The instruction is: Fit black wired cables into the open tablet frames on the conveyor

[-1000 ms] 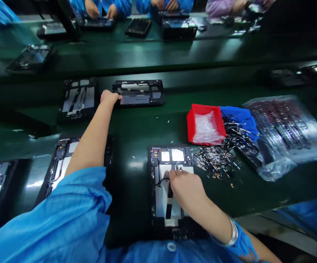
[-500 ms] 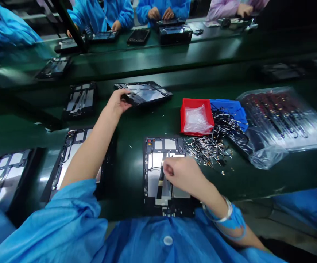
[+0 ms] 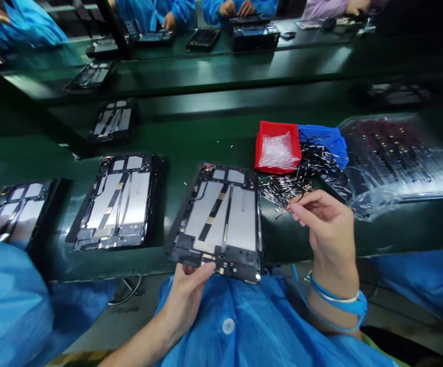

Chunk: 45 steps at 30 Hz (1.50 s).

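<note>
Black tablet housing (image 3: 217, 224), tilted at the green workbench (image 3: 206, 137) edge and gripped by only its lower edge in the left hand (image 3: 186, 298), could slip from that narrow hold; right hand (image 3: 326, 229), thumb and forefinger pinched, any held piece too small to tell, could snag the loose cable leads (image 3: 286, 191) just beside it.

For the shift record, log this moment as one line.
Left hand: holds tilted tablet frame | right hand: raised beside loose cables

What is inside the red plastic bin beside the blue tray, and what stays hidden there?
The red plastic bin holds a crumpled clear plastic bag. The bag covers the bin's floor, so anything beneath it cannot be seen.
</note>
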Available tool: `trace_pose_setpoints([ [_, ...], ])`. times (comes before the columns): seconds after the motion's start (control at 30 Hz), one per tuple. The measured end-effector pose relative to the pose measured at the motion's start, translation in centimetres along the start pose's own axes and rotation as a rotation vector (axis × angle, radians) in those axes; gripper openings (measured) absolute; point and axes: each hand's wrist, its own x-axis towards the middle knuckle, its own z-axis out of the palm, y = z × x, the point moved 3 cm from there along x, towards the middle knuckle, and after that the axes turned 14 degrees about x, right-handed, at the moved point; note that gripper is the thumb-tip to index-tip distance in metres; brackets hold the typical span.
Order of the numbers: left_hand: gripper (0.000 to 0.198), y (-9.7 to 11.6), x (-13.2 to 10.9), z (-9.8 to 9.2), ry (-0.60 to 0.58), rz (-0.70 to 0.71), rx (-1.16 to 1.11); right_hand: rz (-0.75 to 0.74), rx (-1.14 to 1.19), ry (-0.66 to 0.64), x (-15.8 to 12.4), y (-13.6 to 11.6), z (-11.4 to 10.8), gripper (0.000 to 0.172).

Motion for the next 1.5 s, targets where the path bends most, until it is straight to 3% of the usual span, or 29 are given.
trace_pose_setpoints([
  [0.13,0.041,-2.3,-0.7,-0.4,-0.351,-0.217,0.058,0.096,0.013,-0.098,-0.4,0.7,2.6,0.013],
  [0.2,0.042,-2.2,-1.6,-1.0,-0.617,-0.319,0.142,0.174,0.049,-0.176,-0.6,1.3,4.1,0.015],
  [0.27,0.035,-1.1,-2.5,-1.4,-0.819,-0.277,0.273,0.255,0.086,-0.255,-1.0,1.7,5.5,0.017],
  [0.3,0.027,-0.2,-2.7,-1.4,-0.823,-0.174,0.347,0.288,0.101,-0.288,-1.2,1.9,6.2,0.017],
  [0.33,0.02,1.0,-2.5,-1.4,-0.741,-0.029,0.421,0.313,0.114,-0.316,-1.4,1.9,6.7,0.018],
  [0.43,0.017,4.9,-0.9,-0.4,-0.261,0.409,0.557,0.325,0.144,-0.358,-2.1,1.7,7.9,0.017],
  [0.47,0.018,5.8,-0.2,0.2,-0.162,0.49,0.567,0.312,0.15,-0.361,-2.3,1.5,8.1,0.017],
  [0.5,0.021,6.4,0.6,1.0,-0.135,0.526,0.565,0.292,0.148,-0.358,-2.5,1.4,8.2,0.016],
  [0.63,0.008,7.1,3.7,3.8,-0.313,0.481,0.487,0.12,-0.004,-0.292,-2.9,0.8,8.1,0.012],
  [0.77,0.011,7.5,5.2,4.3,-0.307,0.534,0.514,-0.291,-0.343,-0.191,-2.8,-0.3,7.8,0.005],
  [0.87,0.015,7.9,5.6,4.4,-0.288,0.601,0.578,-0.613,-0.558,-0.298,-3.2,-1.0,8.2,0.011],
  [0.93,0.016,8.1,6.0,4.5,-0.296,0.622,0.614,-0.714,-0.616,-0.359,-3.1,-1.1,8.4,0.014],
  [1.0,0.018,8.1,6.5,4.6,-0.339,0.576,0.607,-0.758,-0.622,-0.382,-2.1,-1.1,8.2,0.015],
  [1.07,0.022,8.0,7.3,4.5,-0.39,0.464,0.547,-0.777,-0.644,-0.325,0.1,-0.8,7.3,0.013],
  [1.2,0.034,7.9,8.5,4.3,-0.377,0.302,0.424,-0.637,-0.85,0.063,6.8,0.5,4.0,0.014],
  [1.23,0.036,8.0,8.7,4.3,-0.359,0.3,0.402,-0.585,-0.917,0.092,7.9,0.8,3.6,0.016],
  [1.33,0.039,8.2,9.0,4.4,-0.324,0.315,0.35,-0.632,-0.946,-0.053,7.5,0.9,4.4,0.012],
  [1.43,0.037,8.1,8.9,4.6,-0.32,0.356,0.319,-0.79,-0.786,-0.251,3.1,0.0,6.9,0.012],
  [1.5,0.036,7.8,8.7,4.7,-0.325,0.41,0.318,-0.802,-0.734,-0.378,0.5,-0.2,8.3,0.012],
])
